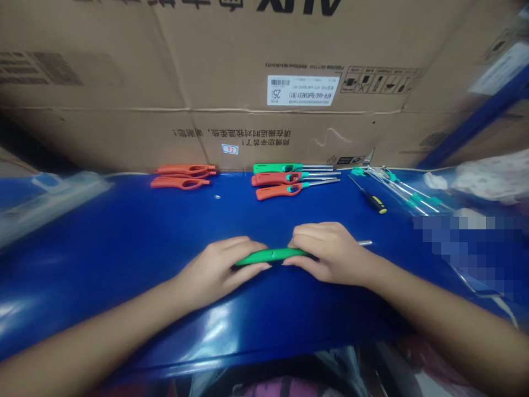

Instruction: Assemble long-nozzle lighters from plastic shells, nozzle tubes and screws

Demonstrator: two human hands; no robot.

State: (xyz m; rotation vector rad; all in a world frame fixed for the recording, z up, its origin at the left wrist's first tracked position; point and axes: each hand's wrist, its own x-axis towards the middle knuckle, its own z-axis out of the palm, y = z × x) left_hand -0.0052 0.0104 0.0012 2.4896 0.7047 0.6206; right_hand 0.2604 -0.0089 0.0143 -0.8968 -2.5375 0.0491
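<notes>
Between both hands is a green long-necked lighter (270, 255), held lengthwise above the blue table. My left hand (225, 264) is closed on its left end, thumb below and fingers above. My right hand (326, 251) grips the other end the same way, and a metal tube tip (365, 242) sticks out beyond it. The fingers hide both ends of the green body. Behind the hands lie a green lighter (273, 168) and orange-red lighters (279, 191) with metal tubes. Farther left are orange handle shells (182, 182) without tubes.
A blue table (136, 237) spreads under the hands, backed by a cardboard panel (136, 88). At right are a yellow-and-black screwdriver (374, 202) and several metal tubes with teal ends (407, 190). A clear plastic bag (61, 201) lies at left, and a pale cloth-like bundle (491, 176) at far right.
</notes>
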